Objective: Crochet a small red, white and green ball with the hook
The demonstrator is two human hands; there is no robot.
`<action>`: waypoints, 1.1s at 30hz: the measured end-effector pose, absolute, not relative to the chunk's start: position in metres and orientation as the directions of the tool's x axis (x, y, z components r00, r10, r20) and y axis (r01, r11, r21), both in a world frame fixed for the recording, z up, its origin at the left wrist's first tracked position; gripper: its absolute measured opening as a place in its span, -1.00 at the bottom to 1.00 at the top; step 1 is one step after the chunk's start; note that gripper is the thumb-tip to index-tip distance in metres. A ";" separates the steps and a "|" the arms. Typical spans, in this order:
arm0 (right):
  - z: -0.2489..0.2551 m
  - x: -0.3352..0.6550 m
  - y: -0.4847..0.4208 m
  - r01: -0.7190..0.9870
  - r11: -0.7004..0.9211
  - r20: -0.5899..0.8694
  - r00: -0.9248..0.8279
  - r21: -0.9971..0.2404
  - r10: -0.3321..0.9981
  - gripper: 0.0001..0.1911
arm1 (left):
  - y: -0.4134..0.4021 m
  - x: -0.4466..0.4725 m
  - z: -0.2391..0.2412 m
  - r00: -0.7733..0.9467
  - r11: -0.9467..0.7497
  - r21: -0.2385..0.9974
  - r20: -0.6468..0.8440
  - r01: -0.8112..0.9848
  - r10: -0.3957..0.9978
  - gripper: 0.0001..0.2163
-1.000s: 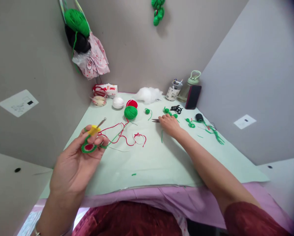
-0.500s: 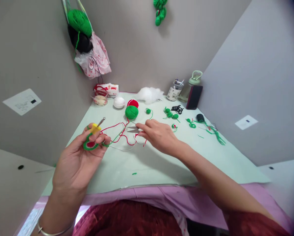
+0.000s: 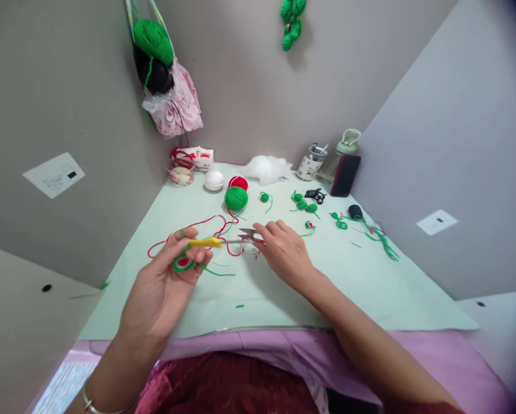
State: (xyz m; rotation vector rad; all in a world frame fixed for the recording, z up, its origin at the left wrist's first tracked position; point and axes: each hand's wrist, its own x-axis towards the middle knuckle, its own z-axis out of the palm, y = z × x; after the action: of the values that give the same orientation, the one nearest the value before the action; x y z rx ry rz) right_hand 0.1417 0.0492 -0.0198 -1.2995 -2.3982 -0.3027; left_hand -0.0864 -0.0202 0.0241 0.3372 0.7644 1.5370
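Note:
My left hand [image 3: 160, 290] is closed around a yellow-handled crochet hook [image 3: 203, 242], its metal shaft pointing right. The same fingers hold a small crocheted piece [image 3: 183, 264], red inside with white and green around it. A short green yarn tail [image 3: 218, 273] sticks out from that piece and ends freely above the table. In my right hand [image 3: 286, 250] is a pair of small scissors [image 3: 249, 233], blades apart and pointing left, close to the hook's tip. Loose red yarn [image 3: 188, 222] lies on the table behind both hands.
Green [image 3: 236, 198], red [image 3: 239, 183] and white [image 3: 214, 181] yarn balls sit behind my hands. White stuffing [image 3: 268, 168], a pen cup [image 3: 312, 164], a bottle [image 3: 330, 167] and a phone [image 3: 345, 176] line the back. Small green crocheted pieces [image 3: 301, 204] lie right of centre.
The green strand that ran from the crocheted piece toward the ball now ends in a short loose tail. My left hand has moved right, and the hook has swung from upward to pointing right.

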 end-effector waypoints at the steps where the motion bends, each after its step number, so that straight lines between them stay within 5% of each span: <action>1: -0.021 0.147 0.043 0.835 0.543 0.441 -0.454 -0.094 0.774 -0.66 | -0.022 -0.082 0.020 -0.119 0.061 0.678 -0.216 -0.733 0.969 -0.96; 4: -0.021 0.151 0.012 0.559 0.625 0.470 -0.414 -0.545 0.780 -0.32 | -0.028 -0.064 0.004 -0.023 0.131 0.792 -0.180 -0.597 0.983 -0.91; 7: -0.019 0.139 -0.020 0.208 0.561 0.477 -0.346 -0.801 0.808 -0.44 | -0.034 -0.045 -0.010 0.044 0.162 0.856 -0.161 -0.491 0.986 -0.87; 10: -0.020 0.126 -0.035 0.150 0.551 0.504 -0.263 -0.821 0.822 -0.77 | -0.037 -0.036 -0.016 0.083 0.162 0.867 -0.139 -0.472 0.987 -0.86; 16: -0.027 0.128 -0.029 0.070 0.494 0.496 0.026 -0.867 0.868 -0.90 | -0.034 -0.041 -0.017 0.222 0.221 0.879 -0.137 -0.422 0.965 -0.74; 27: -0.025 0.123 -0.026 0.259 0.624 0.657 0.061 -0.737 0.751 -0.73 | -0.037 -0.042 -0.026 0.321 0.316 0.869 -0.196 -0.381 0.926 -0.56; 33: -0.024 0.132 -0.023 0.096 0.407 0.412 0.041 -0.908 0.910 -0.86 | -0.035 -0.039 -0.018 0.264 0.293 0.813 -0.178 -0.503 0.948 -0.68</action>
State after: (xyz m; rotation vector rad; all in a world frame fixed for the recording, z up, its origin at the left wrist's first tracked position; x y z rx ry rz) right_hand 0.1319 -0.0234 -0.0242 -0.9780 -1.3971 0.8089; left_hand -0.0387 -0.0354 -0.0180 0.7122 0.7598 1.1011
